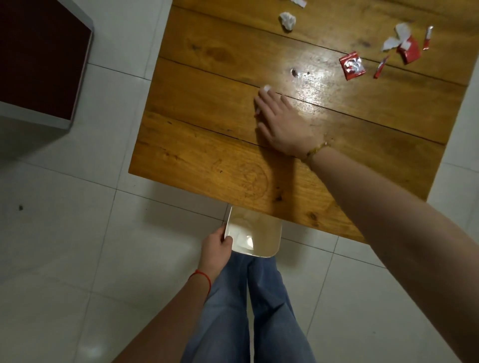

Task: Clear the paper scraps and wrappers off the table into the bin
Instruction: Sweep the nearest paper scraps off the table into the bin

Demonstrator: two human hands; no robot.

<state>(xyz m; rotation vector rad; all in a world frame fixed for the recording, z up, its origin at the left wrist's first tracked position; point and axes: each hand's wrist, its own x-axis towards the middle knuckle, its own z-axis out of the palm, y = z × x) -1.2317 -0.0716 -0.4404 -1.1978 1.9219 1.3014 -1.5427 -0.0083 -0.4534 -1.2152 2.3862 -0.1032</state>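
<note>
My left hand (217, 244) grips the rim of a white bin (255, 234), held just below the near edge of the wooden table (207, 160). My right hand (280, 124) lies flat on the tabletop with fingers spread, and small white paper bits (266, 88) show at its fingertips. Far right on the table lie red wrappers (352, 66), a torn red and white wrapper (408, 48) and thin red strips (381, 66). A crumpled white paper ball (287, 20) sits at the far middle. Another white scrap (299, 2) is cut off by the top edge.
White tiled floor (64, 233) surrounds the table. A dark red cabinet with a pale frame (39, 59) stands at the upper left. My legs in blue jeans (246, 311) are below the bin.
</note>
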